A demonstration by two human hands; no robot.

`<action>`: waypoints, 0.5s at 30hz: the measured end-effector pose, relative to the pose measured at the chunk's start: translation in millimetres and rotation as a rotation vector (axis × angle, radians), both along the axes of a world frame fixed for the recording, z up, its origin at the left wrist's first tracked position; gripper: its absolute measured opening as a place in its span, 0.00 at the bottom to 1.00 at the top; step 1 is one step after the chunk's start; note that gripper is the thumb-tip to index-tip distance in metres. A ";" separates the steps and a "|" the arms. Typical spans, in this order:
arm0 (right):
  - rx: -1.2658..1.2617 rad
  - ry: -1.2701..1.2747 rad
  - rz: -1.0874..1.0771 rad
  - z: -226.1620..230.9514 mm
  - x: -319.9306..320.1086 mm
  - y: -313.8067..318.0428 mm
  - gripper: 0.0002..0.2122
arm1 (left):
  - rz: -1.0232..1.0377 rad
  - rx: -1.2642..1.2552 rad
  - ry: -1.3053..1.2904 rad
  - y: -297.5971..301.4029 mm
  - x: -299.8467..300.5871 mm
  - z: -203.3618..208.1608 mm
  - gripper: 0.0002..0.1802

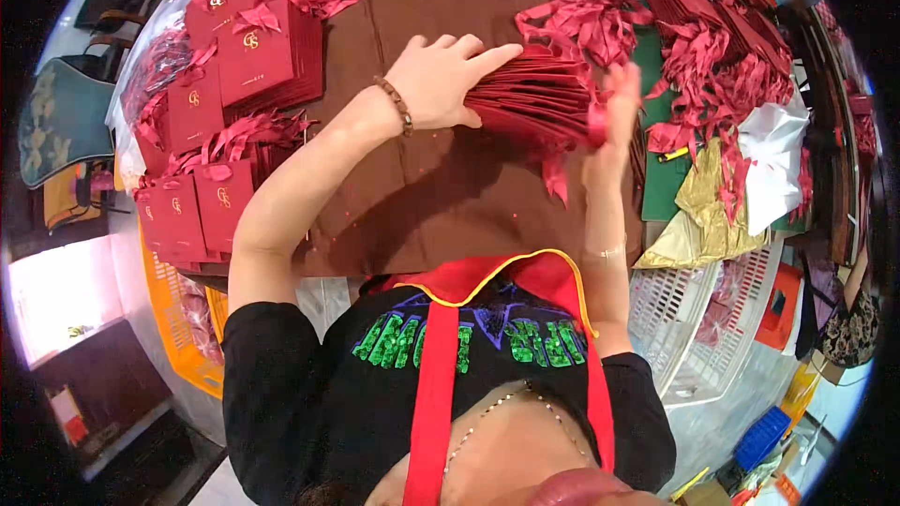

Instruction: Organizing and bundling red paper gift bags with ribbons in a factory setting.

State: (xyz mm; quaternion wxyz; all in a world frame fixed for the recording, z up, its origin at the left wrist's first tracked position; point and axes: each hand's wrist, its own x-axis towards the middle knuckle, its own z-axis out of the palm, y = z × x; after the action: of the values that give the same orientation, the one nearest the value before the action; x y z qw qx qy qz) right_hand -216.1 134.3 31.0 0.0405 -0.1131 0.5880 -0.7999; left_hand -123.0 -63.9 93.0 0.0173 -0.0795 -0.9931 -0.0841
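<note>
The left hand [441, 75] is spread wide, thumb and forefinger bracketing the left end of a thick stack of red ribboned packets [534, 94] and apparently holding it. The right hand [614, 117], blurred, is upright at the stack's right end with its fingers extended; whether it grips there I cannot tell. The stack lies between them over the brown counter [450, 206], its edges fanned unevenly and a loose ribbon [555, 176] hanging from the near side. To even such a bundle, the left hand is best kept as a firm stop while the right palm taps flat, gently enough not to crease the corners, with ribbons kept out from between the layers. Just beyond lies a heap of red ribbons [586, 23]. To the left stand neat piles of gold-printed red packets [267, 61]; to the right, more ribboned packets [680, 5], gold wrapping [703, 192] and a white sheet [773, 159]. Below the counter sit a yellow basket [183, 328] and a white basket [694, 356].
</note>
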 end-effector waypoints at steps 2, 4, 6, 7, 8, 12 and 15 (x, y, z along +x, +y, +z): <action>-0.045 0.033 0.294 6.5 6.2 -5.9 0.25 | 0.052 -0.053 -0.022 0.1 7.3 9.4 0.48; 0.014 0.044 0.297 -5.5 -6.1 -6.1 0.25 | 0.095 0.019 -0.096 -2.0 8.8 12.9 0.51; -0.026 -0.030 0.353 7.4 -0.4 -8.5 0.25 | 0.043 0.297 0.056 -6.7 15.5 5.5 0.50; -0.016 -0.078 0.355 19.2 3.2 -13.1 0.25 | -0.004 0.335 0.092 -10.0 15.4 -1.2 0.50; 0.108 0.012 0.300 15.7 -6.4 -14.1 0.23 | -0.005 0.338 0.090 -10.0 13.6 -6.3 0.50; 0.220 -0.087 0.344 15.6 -20.6 -26.3 0.22 | -0.193 0.414 0.301 -12.4 8.6 -23.1 0.54; 0.168 -0.101 0.369 20.2 -23.3 -31.5 0.24 | 0.080 1.293 0.355 -7.4 23.5 -48.3 0.64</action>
State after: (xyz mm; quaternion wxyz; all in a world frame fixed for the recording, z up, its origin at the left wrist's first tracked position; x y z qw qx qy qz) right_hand -239.5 102.8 51.3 0.2248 -0.1749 0.6191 -0.7319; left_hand -99.4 -71.2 44.7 0.2274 -0.0291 -0.7272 -0.6470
